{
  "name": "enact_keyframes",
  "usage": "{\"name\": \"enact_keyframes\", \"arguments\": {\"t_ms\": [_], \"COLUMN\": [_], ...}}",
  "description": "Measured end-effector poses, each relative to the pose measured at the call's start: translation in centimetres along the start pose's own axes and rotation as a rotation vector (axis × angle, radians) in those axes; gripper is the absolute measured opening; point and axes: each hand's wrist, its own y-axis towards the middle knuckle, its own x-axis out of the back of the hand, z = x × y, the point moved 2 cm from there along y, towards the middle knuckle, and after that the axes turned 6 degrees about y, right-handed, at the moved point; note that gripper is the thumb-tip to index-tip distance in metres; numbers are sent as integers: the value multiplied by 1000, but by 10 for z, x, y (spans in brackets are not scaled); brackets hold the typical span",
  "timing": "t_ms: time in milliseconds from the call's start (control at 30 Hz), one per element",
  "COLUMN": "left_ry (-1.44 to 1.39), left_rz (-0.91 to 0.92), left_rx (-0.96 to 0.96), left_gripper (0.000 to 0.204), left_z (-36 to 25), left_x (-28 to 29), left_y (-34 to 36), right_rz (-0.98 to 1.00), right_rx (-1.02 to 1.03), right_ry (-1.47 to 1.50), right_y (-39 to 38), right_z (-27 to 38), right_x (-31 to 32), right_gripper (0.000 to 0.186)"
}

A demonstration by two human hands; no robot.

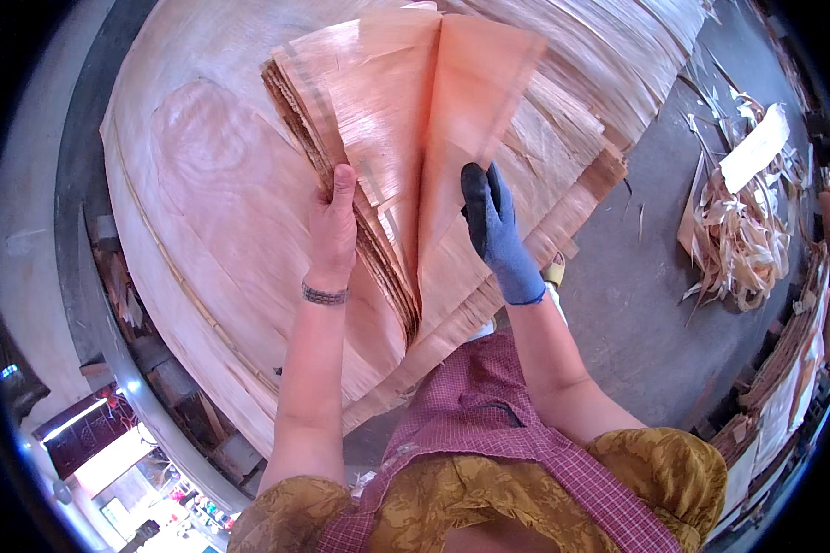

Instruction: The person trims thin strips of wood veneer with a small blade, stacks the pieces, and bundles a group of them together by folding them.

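Observation:
My bare left hand (334, 230), with a band at the wrist, grips the edge of a folded bundle of thin wood veneer sheets (369, 92). Its thumb lies on top, and the bundle's rough, layered edge shows on the left. On the other side, my right hand (496, 226), in a blue glove with black on the fingers and palm, closes on the edge of a raised veneer sheet (480, 88). A dark crease runs between this sheet and the rest of the bundle. Beneath both hands spreads a large stack of pale veneer (212, 203).
Scrap veneer strips (738, 221) lie heaped on the grey floor (632, 286) to the right. More stacked veneer (793, 359) lines the far right. A thin strip (180, 276) lies along the large stack's left side. My shoe (554, 269) shows below the stack's edge.

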Motion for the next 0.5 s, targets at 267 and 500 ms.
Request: {"name": "enact_keyframes", "arguments": {"t_ms": [267,500], "left_ry": [196,111], "left_rz": [2,-89], "left_rx": [7,4], "left_gripper": [40,35], "left_z": [-2,-3], "left_x": [8,4], "left_y": [3,2], "right_rz": [-152,-335], "right_rx": [45,53], "right_ry": [215,530], "right_y": [0,-8], "right_z": [-23,-26], "right_x": [7,20], "right_gripper": [31,28]}}
